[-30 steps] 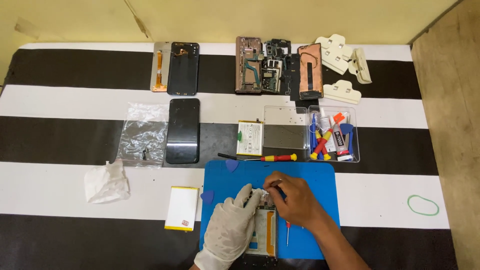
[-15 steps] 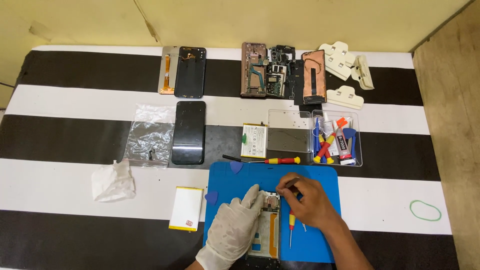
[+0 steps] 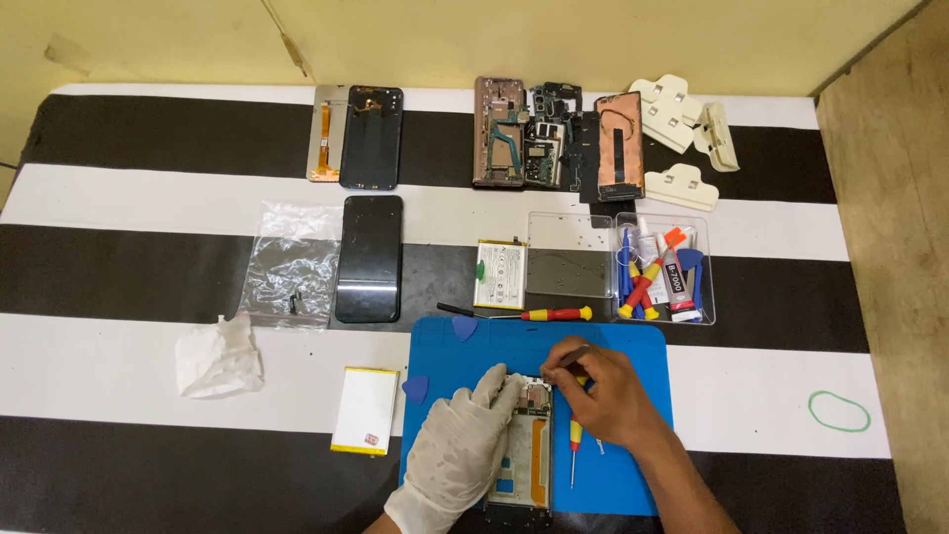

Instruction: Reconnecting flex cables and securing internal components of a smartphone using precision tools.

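An opened phone body (image 3: pixel 531 457) with exposed boards and an orange strip lies on a blue work mat (image 3: pixel 633 346). My left hand (image 3: pixel 457 455), in a white glove, rests on the phone's left side and holds it down. My bare right hand (image 3: pixel 598 394) pinches a thin dark tool whose tip touches the phone's top edge. Partly hidden under my right hand, a small red and yellow screwdriver (image 3: pixel 572 453) lies on the mat beside the phone.
A longer screwdriver (image 3: pixel 539 314) and blue picks (image 3: pixel 465 328) lie at the mat's top edge. Left are a white battery (image 3: pixel 365 410), tissue (image 3: pixel 217 358), plastic bag (image 3: pixel 292 265) and black screen (image 3: pixel 369 259). Behind: a clear tool box (image 3: pixel 660 269) and stripped phones (image 3: pixel 519 133). A green band (image 3: pixel 838 410) lies right.
My right hand shifted a little over the phone's top edge, still holding the thin tool. My gloved left hand stays on the phone. The view moved slightly.
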